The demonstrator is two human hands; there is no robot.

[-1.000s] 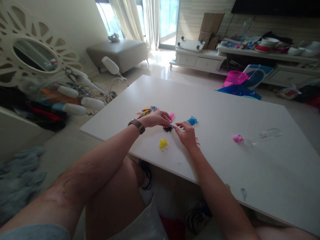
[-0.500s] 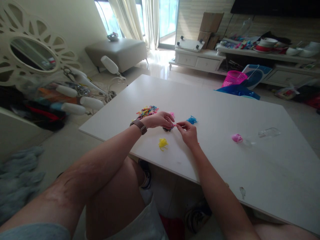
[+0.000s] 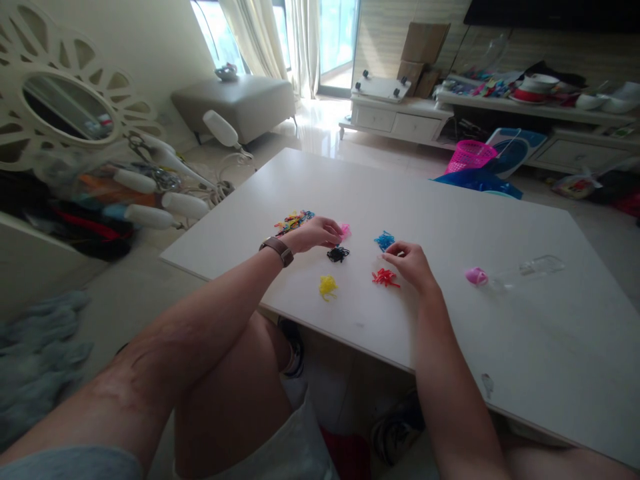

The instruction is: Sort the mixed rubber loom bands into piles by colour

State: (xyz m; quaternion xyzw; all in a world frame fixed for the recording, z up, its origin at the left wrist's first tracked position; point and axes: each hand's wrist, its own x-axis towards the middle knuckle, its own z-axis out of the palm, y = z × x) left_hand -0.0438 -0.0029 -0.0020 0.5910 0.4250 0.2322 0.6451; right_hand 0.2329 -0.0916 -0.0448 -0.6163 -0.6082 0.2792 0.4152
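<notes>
My left hand (image 3: 324, 233), a watch on its wrist, hovers over the black pile of small rubber bands (image 3: 339, 255), beside the pink pile (image 3: 345, 231). Its fingers are pinched together, and what they hold is too small to make out. My right hand (image 3: 404, 255) is above the red pile (image 3: 385, 277), close to the blue pile (image 3: 385, 241). Between its thumb and fingertips is a faint reddish rubber band (image 3: 381, 257). A yellow pile (image 3: 328, 287) lies nearer me. The mixed multicoloured pile (image 3: 295, 221) is partly hidden behind my left hand.
On the right of the white table (image 3: 450, 220) lie a pink object (image 3: 477, 276) and a clear plastic container (image 3: 543, 265). White lamp shades (image 3: 185, 205) stand close to the table's left edge. Beyond its far side is a pink basket (image 3: 470, 157).
My right hand has moved right, away from my left hand, and now hovers above the red pile, which shows. My left hand has shifted slightly, uncovering more of the black pile.
</notes>
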